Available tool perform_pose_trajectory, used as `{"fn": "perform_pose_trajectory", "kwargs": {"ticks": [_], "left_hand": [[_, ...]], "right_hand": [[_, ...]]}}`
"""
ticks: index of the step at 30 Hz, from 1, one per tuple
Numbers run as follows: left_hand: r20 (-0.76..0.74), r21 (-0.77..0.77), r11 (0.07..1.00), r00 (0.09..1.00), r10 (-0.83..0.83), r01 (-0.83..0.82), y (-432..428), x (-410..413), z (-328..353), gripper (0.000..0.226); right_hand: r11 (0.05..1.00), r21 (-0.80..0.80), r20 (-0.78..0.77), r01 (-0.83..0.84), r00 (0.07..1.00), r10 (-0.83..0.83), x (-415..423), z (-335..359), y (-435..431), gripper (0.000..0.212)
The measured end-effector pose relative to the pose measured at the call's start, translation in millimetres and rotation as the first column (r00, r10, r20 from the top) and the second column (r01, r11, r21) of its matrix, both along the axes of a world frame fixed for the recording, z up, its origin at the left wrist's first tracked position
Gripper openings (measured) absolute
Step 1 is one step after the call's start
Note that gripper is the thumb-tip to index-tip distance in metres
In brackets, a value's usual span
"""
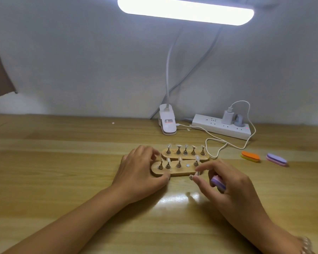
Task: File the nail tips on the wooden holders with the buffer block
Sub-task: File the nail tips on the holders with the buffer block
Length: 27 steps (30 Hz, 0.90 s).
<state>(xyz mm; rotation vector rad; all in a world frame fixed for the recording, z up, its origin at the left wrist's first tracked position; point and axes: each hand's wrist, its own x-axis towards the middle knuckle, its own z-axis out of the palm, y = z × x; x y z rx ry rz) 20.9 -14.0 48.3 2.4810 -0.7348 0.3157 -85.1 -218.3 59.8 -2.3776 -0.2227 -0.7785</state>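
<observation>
Two oval wooden holders lie side by side mid-table, the near holder (180,172) and the far holder (186,156), each carrying several small metal stands with clear nail tips. One magnet spot (187,165) on the near holder is bare. My left hand (141,173) grips the near holder's left end, thumb at its front edge. My right hand (226,186) pinches a metal stand with a nail tip (194,176) between thumb and forefinger just off the near holder's right end. A purple buffer block (218,182) is tucked under its other fingers.
An orange-and-yellow buffer block (250,156) and a purple-and-pink one (276,159) lie to the right. Behind the holders stand a clip lamp base (167,120) and a white power strip (222,126) with a looping white cable (228,143). The lamp head glows overhead.
</observation>
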Motion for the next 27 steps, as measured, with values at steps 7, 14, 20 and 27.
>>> {"fn": "perform_pose_trajectory", "kwargs": {"ticks": [7,14,20,27], "left_hand": [[0.217,0.004,0.95,0.927,-0.305,0.311,-20,-39,2,0.032],[0.015,-0.175,0.907,0.922,-0.388,0.384,-20,-29,-2,0.01],[-0.075,-0.259,0.877,0.896,-0.437,0.405,-20,-23,-6,0.009],[-0.025,-0.243,0.896,0.921,-0.389,0.372,-19,-24,-4,0.01]], "right_hand": [[0.939,0.339,-0.125,-0.055,0.987,0.103,0,-3,10,0.026],[0.952,0.304,-0.186,-0.033,0.978,0.093,-1,-4,13,0.031],[0.938,0.342,-0.282,0.048,0.958,0.054,0,-3,10,0.027],[0.992,0.11,-0.19,-0.068,0.978,0.088,-4,-6,15,0.017]]}}
